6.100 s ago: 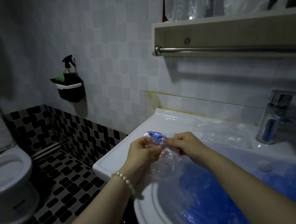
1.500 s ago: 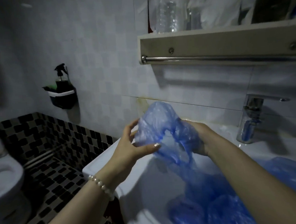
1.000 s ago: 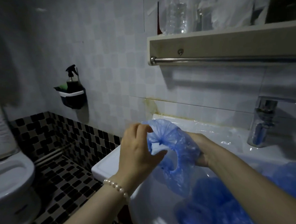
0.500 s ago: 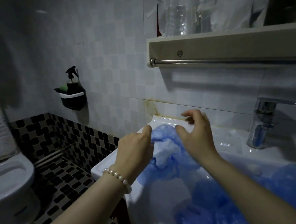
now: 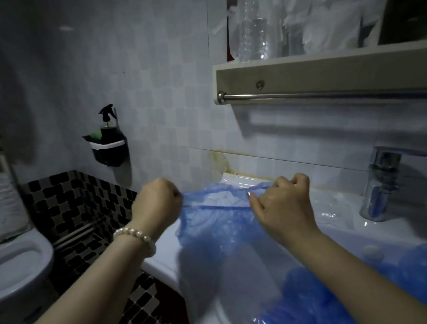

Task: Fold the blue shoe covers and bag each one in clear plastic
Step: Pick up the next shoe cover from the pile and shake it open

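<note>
While one blue cover (image 5: 213, 222) is stretched flat over the near left corner of the sink (image 5: 164, 264), its elastic edge is held at both ends. The left end is gripped inside the closed left hand (image 5: 157, 203), whose fingers are curled tight round the gathered plastic. The right end is pinched by the right hand (image 5: 281, 205), with the thumb pressed toward the bent fingers (image 5: 298, 178) and the cover's rim caught between them. The cover is pulled taut between the two hands and hangs down over the sink's front rim.

By the look of it, this cover is only being straightened out; no fold has been made in it yet, and it has not been bagged. A heap of loose covers (image 5: 367, 285) is seen lying in the basin to the right, so most of the work appears to be left. Clear plastic (image 5: 329, 212) is seen lying on the sink ledge near the tap (image 5: 381, 185); whether it holds a finished cover cannot be told in the dim light.
</note>
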`<state>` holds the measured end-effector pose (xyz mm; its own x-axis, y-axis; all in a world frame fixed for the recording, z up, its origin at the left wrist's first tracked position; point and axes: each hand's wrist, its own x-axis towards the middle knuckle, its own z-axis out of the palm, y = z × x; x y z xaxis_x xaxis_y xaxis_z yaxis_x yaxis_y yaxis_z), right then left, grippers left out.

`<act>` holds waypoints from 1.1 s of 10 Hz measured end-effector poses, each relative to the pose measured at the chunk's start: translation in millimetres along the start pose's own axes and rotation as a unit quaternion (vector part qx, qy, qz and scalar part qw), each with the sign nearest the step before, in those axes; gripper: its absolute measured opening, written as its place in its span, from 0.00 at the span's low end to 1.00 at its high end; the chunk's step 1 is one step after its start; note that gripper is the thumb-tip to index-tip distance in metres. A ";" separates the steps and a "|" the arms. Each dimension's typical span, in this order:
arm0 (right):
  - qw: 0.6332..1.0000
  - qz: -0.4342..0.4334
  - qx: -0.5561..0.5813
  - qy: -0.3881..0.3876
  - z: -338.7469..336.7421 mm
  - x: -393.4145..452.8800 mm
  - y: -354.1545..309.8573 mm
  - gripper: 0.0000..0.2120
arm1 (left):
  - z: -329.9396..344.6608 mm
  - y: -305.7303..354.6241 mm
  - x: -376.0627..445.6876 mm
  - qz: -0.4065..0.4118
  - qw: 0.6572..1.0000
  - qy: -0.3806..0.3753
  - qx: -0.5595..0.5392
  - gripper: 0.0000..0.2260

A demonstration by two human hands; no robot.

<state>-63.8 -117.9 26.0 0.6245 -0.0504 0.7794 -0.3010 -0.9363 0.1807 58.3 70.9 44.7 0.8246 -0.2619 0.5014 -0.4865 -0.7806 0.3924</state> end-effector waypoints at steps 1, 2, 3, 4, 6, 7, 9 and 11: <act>0.998 0.005 -0.039 0.045 -1.9 4.6 6.5 0.12 | -9.7 -14.7 7.8 0.025 0.997 0.057 -0.047 0.03; 0.999 0.023 -0.037 0.027 0.6 4.5 9.7 0.08 | -13.9 -15.9 0.7 0.129 0.991 0.033 -0.017 0.08; 0.998 0.056 0.029 0.013 6.2 7.4 7.1 0.11 | -14.5 -14.9 -6.2 0.228 0.973 -0.019 -0.011 0.12; 0.982 0.138 0.105 -0.075 3.5 15.9 6.0 0.07 | -13.1 -19.1 -6.8 0.319 0.948 -0.010 0.006 0.15; 0.920 0.131 0.190 -0.318 -0.3 42.6 -3.2 0.12 | -22.7 -12.6 7.3 0.184 0.968 -0.109 0.132 0.07; 0.878 0.114 0.280 -0.371 -16.4 72.1 -3.1 0.14 | -45.8 -4.0 30.5 0.049 0.943 -0.325 0.057 0.10; 0.787 0.135 0.396 0.453 -63.3 82.5 12.5 0.16 | -110.3 5.2 37.5 0.321 0.819 0.473 -0.055 0.06; 0.948 0.092 0.198 -0.232 21.9 41.8 4.9 0.07 | -29.7 -61.1 26.6 0.382 0.888 -0.060 0.249 0.04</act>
<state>-23.4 -132.2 46.3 0.8649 -0.2866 0.4120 -0.1983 -0.9492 -0.2442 101.5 128.5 57.0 0.3483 -0.8581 0.3773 -0.7542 -0.4956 -0.4308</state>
